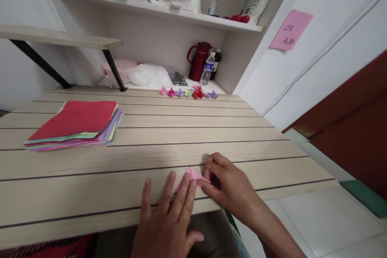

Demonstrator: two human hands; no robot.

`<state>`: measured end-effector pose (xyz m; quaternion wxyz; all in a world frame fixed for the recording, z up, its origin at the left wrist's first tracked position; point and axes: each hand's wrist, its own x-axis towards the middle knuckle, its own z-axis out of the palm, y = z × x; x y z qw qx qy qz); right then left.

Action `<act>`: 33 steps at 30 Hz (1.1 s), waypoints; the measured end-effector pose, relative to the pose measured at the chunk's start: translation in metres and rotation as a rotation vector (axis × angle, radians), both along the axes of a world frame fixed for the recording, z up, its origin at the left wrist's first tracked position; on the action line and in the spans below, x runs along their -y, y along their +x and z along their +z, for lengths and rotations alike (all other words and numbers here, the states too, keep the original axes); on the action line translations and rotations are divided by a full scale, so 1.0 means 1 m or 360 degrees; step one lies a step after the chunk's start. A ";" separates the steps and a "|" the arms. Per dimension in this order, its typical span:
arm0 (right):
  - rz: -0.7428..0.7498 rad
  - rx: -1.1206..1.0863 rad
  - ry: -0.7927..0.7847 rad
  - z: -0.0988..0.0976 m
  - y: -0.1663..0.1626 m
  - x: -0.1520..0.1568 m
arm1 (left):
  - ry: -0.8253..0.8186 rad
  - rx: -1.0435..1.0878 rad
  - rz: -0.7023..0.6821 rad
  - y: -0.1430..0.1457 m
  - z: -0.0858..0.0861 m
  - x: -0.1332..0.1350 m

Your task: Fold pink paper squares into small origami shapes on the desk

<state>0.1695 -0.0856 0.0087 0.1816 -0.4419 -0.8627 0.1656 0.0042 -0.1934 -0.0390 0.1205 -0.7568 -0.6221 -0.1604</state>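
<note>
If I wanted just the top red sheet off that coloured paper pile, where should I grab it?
The red sheet lies flat, and the sheets below fan out past its right edge. So it is probably best to pinch its near right corner, coming in from the right, where a fingertip could lift it alone.

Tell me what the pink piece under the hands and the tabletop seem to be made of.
The pink piece looks like thin matte paper: crisp creases and a folded point. The tabletop looks like pale wood or wood-grain laminate, low sheen, with dark grooves between planks; which is unclear.
</note>
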 end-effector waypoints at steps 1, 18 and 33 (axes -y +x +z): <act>-0.0021 -0.0006 -0.0003 0.000 0.000 0.001 | 0.0003 0.0003 -0.0006 -0.001 -0.001 0.000; 0.0300 0.0283 0.0931 -0.026 0.031 0.045 | 0.0149 -0.0125 -0.0028 -0.004 -0.004 -0.006; 0.0120 0.0230 0.0847 -0.038 0.056 0.046 | 0.0067 -0.0166 0.0029 -0.002 -0.001 -0.004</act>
